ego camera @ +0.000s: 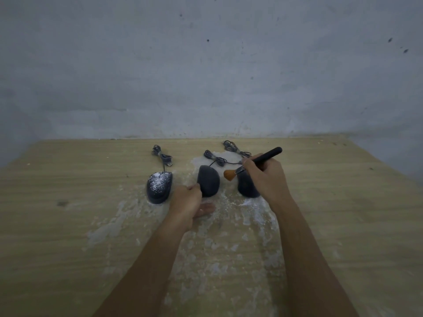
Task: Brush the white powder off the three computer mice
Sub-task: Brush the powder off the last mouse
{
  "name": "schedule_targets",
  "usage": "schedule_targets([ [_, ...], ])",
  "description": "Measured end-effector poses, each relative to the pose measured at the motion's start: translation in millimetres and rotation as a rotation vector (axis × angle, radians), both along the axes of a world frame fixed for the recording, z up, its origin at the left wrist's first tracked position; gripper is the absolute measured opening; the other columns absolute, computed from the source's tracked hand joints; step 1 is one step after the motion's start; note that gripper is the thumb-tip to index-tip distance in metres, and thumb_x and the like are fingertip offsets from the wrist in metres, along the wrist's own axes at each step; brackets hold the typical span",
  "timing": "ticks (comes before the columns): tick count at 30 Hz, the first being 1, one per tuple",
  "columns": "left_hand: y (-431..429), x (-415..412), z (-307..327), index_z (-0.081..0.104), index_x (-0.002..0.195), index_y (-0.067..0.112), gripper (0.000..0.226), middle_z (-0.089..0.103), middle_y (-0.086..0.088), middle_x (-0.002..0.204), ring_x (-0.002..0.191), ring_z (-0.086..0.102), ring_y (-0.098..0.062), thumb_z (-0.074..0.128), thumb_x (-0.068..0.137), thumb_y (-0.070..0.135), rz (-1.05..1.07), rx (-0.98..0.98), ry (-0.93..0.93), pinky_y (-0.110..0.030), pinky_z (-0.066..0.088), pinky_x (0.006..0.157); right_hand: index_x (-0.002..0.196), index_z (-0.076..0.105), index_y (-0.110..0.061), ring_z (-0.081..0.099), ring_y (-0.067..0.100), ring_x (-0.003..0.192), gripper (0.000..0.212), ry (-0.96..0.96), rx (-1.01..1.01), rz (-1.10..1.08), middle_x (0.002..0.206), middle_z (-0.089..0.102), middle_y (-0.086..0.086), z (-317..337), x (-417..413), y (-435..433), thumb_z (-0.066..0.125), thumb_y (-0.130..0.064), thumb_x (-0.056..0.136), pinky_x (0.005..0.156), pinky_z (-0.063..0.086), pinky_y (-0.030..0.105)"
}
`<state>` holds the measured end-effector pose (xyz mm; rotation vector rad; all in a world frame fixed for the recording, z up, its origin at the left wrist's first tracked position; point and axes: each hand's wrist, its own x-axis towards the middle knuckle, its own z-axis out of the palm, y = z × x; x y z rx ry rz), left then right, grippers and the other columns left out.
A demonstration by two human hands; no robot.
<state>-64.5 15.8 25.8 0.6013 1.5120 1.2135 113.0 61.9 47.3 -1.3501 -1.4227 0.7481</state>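
- The middle mouse (208, 184) sits tilted on the worktop (68, 225); left hand (188, 203) fingers pinch its near-left edge, probably to steady the light, slick shell.
- Right hand (265, 177) fingers close around the brush (254, 162), soft bristles just right of it.
- The left mouse (159, 187) remains powdered.

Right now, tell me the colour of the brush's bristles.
Orange-brown bristles on a black-handled brush, seen in the head view.

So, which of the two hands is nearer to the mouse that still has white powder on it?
Left. The left hand is just to the right of the powdered mouse, steadying the middle mouse. The right hand holds the brush over the right mouse, farther away.
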Motion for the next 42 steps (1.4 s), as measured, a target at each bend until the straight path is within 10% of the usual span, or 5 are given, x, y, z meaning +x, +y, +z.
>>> schedule_targets([
  [12, -8, -15, -2, 0.060, 0.085, 0.022, 0.024, 0.072, -0.001, 0.085, 0.046, 0.068, -0.009, 0.040, 0.095, 0.014, -0.175, 0.022, 0.417, -0.020, 0.046, 0.041, 0.082, 0.068, -0.018, 0.060, 0.008, 0.058, 0.020, -0.025, 0.007, 0.020, 0.069, 0.067, 0.008, -8, -5, 2, 0.067, -0.034, 0.095, 0.052, 0.045, 0.018],
  [25, -29, -39, -7, 0.070, 0.094, 0.024, 0.019, 0.073, 0.009, 0.087, 0.046, 0.063, -0.002, 0.052, 0.099, 0.020, -0.066, 0.203, 0.489, -0.016, 0.043, 0.040, 0.094, 0.073, -0.023, 0.063, 0.005, 0.064, 0.015, 0.053, 0.042, 0.049, 0.078, 0.073, -0.003, -11, -36, -13, 0.066, -0.036, 0.097, 0.054, 0.044, 0.015],
  [35, -49, -97, -5, 0.069, 0.103, 0.015, 0.017, 0.070, 0.000, 0.096, 0.086, 0.066, -0.021, 0.066, 0.091, 0.026, 0.227, 0.320, 0.864, -0.033, 0.052, 0.076, 0.084, 0.068, -0.035, 0.064, 0.000, 0.063, 0.016, 0.230, 0.106, 0.124, 0.075, 0.073, -0.007, -16, -121, -42, 0.067, -0.025, 0.096, 0.052, 0.049, 0.015],
  [42, -35, -99, -14, 0.041, 0.140, 0.002, 0.087, 0.050, -0.016, 0.134, 0.125, 0.049, -0.032, 0.074, 0.078, 0.054, 0.037, 0.096, 0.966, -0.041, 0.043, 0.102, 0.077, 0.066, -0.031, 0.061, 0.002, 0.054, 0.020, 0.193, 0.043, 0.033, 0.073, 0.073, -0.001, -20, -136, -43, 0.065, -0.030, 0.097, 0.051, 0.049, 0.026],
])
